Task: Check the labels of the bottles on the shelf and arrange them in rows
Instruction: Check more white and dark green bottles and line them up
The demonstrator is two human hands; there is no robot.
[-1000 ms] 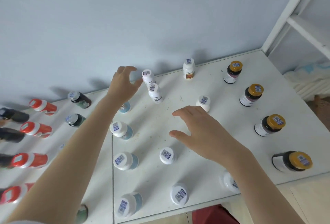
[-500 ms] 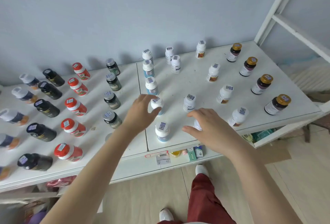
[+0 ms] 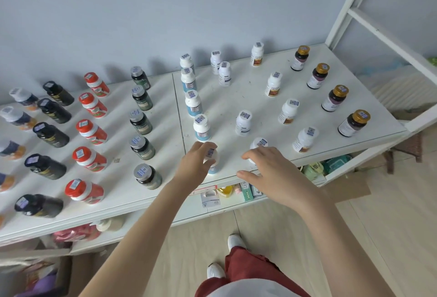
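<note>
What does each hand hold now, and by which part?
The left hand grips the front blue-labelled bottle by its white cap. The right hand holds nothing.

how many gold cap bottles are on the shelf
4 gold-capped bottles, in one row at the right end of the shelf: one nearest the wall, the next, the third, and one nearest the front edge. None seems hidden.
</note>
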